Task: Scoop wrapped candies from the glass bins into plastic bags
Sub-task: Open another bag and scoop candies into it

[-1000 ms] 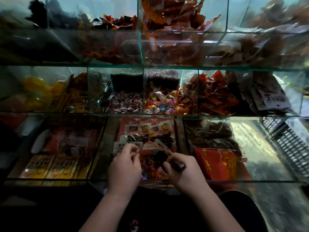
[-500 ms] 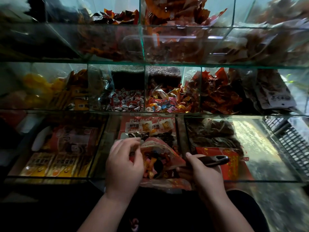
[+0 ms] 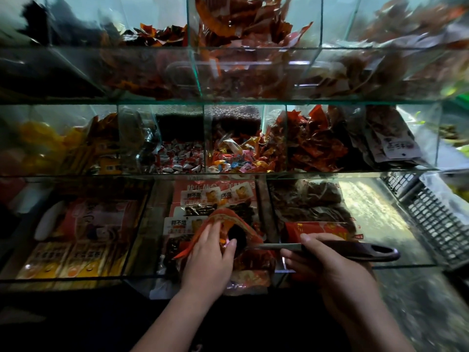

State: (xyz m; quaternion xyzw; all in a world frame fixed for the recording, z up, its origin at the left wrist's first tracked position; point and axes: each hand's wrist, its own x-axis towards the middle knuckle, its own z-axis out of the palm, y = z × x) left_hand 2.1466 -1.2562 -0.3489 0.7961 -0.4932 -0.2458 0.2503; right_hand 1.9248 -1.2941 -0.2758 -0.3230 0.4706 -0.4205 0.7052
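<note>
Red bag (image 3: 237,217) sits over front middle compartment, low shelf. My left hand (image 3: 208,252) pinches its rim, thumb at mouth, fingers laid over near side. My right hand (image 3: 330,260) curls round scoop (image 3: 355,248) handle. Shaft runs level leftward, dark bowl inside bag mouth. Candies (image 3: 236,156) lie in glass bin (image 3: 236,173) one shelf up, well apart from scoop.
</note>
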